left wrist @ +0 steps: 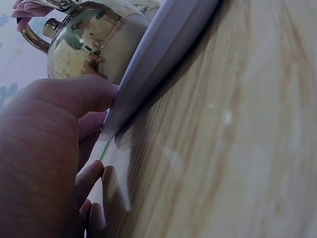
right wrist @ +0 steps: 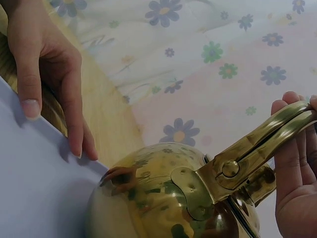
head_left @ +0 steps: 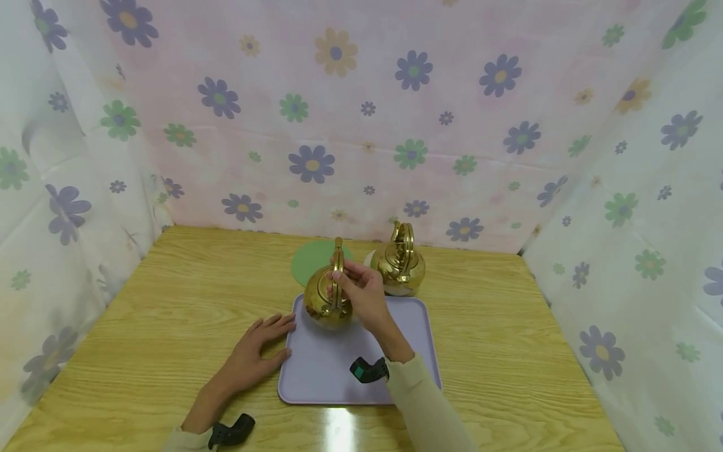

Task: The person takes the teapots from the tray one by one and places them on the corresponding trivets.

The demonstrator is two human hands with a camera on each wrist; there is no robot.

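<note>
My right hand (head_left: 369, 301) grips the upright handle of a shiny brass kettle (head_left: 324, 314) at the back left of a lilac tray (head_left: 327, 373). In the right wrist view, fingers (right wrist: 287, 171) curl round the kettle's double-strap handle, and the round body overlaps the tray. My left hand (head_left: 254, 358) lies at the tray's left edge, fingers and thumb spread and touching the rim. From the left wrist, the left fingers (left wrist: 94, 94) show against the tray's side wall (left wrist: 148, 64), with the kettle's belly above the rim.
A second brass kettle (head_left: 412, 276) stands behind the tray's back right corner, close to my right hand, with a pale disc (head_left: 369, 258) partly hidden behind it. A flat green round mat (head_left: 309, 256) lies behind the held kettle. Flowered cloth (head_left: 367, 132) encloses the wooden table (head_left: 203, 282).
</note>
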